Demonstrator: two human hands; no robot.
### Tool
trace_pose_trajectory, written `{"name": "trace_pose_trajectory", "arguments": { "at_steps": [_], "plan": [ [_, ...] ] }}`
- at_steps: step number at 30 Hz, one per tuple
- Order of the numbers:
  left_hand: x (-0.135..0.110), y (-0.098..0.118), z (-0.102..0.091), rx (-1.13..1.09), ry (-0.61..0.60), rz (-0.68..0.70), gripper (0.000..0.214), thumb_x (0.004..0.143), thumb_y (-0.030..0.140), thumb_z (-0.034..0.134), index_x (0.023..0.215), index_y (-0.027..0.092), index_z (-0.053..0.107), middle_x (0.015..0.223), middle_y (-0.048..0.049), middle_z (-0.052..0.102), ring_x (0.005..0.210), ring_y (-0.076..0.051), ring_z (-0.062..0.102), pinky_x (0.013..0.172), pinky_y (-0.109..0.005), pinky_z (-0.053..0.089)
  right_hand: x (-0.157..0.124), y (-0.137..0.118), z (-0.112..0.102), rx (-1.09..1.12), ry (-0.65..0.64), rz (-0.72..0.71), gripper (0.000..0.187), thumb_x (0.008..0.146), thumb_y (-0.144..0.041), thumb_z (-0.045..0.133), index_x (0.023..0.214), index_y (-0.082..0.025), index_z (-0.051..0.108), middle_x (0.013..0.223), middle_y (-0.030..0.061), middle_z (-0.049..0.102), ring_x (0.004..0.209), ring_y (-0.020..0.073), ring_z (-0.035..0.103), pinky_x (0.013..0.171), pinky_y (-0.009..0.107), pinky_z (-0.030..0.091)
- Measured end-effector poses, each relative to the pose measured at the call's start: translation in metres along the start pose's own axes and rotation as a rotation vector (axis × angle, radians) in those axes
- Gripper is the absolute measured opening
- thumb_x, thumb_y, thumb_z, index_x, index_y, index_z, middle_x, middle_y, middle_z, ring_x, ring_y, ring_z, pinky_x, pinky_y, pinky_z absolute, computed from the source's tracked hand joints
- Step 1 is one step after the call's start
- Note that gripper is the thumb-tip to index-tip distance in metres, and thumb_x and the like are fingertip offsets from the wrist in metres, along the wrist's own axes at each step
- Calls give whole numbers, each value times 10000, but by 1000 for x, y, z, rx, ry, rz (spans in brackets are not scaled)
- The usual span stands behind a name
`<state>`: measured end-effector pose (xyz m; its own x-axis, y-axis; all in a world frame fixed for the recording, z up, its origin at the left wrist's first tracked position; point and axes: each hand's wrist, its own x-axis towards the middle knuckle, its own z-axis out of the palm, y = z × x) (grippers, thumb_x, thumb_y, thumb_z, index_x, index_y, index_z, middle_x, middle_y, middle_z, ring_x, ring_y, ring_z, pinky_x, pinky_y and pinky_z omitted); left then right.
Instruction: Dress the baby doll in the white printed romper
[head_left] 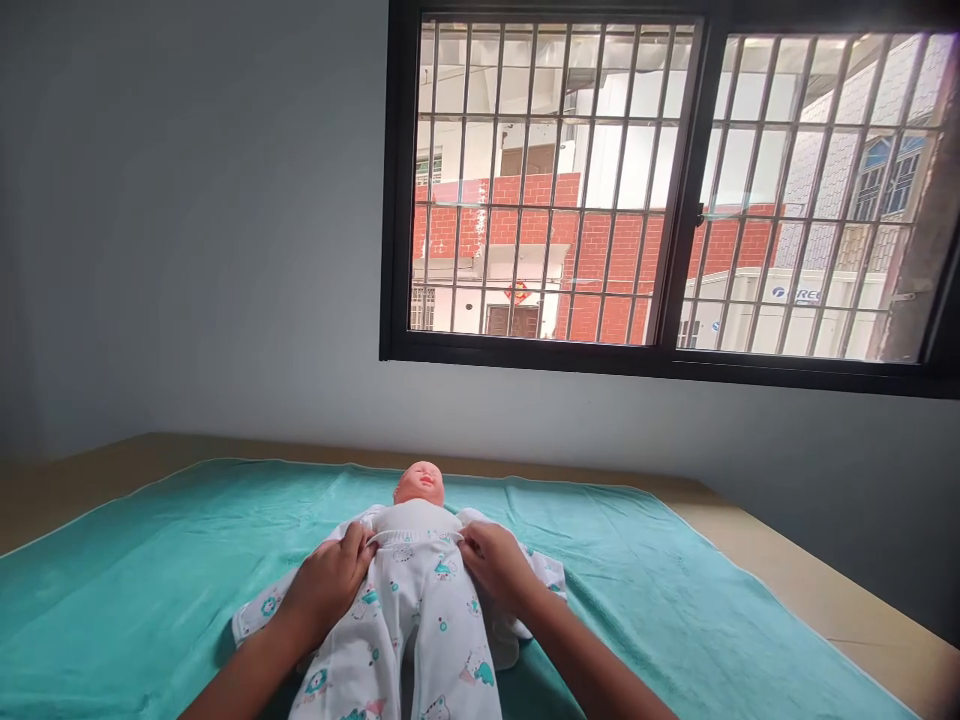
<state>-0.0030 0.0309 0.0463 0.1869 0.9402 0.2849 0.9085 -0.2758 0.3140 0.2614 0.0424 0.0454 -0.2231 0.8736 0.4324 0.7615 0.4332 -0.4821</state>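
Observation:
A baby doll [420, 484] lies on its back on a teal towel [150, 570], head toward the window. It wears white printed trousers [420, 610] and a white top. My left hand [334, 578] grips the waistband of the trousers on the doll's left side in view, fingers curled round the cloth. At the other side of the same waistband, my right hand [495, 565] pinches the cloth. Both forearms reach in from the bottom edge.
The towel covers a tan tabletop [810, 580] that stands against a grey wall. A barred window [675, 190] fills the upper right, with a red brick building outside.

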Motion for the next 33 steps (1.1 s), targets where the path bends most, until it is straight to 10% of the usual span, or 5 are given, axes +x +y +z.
{"name": "trace_pose_trajectory", "arguments": {
  "at_steps": [6,16,26,33],
  "plan": [
    [30,3,7,135,39,-105,195,994,292,278,948,216,452,854,-72,726,846,-273,708,640,-290,385,34,11,2,24,-54,138,253,743,-150,540,527,-183,414,551,-19,505,570,111,390,557,261,211],
    [35,-3,23,-323,156,-234,150,908,336,426,885,222,521,843,-12,659,779,-182,617,670,-241,376,41,46,29,332,-100,325,177,771,-211,492,600,-205,446,480,-45,518,444,109,526,461,206,333],
    [32,1,2,-861,-9,-217,356,803,546,508,786,193,553,778,8,602,750,-181,555,672,-260,427,32,34,9,633,-181,254,188,750,-357,631,733,-173,666,660,-18,588,543,104,501,526,226,399],
    [31,7,9,-249,43,-209,261,917,396,294,797,227,453,759,-30,602,710,-202,541,640,-287,327,28,36,18,489,-63,276,213,759,-384,636,700,-190,571,619,-33,573,545,115,506,516,225,375]
  ]
}}
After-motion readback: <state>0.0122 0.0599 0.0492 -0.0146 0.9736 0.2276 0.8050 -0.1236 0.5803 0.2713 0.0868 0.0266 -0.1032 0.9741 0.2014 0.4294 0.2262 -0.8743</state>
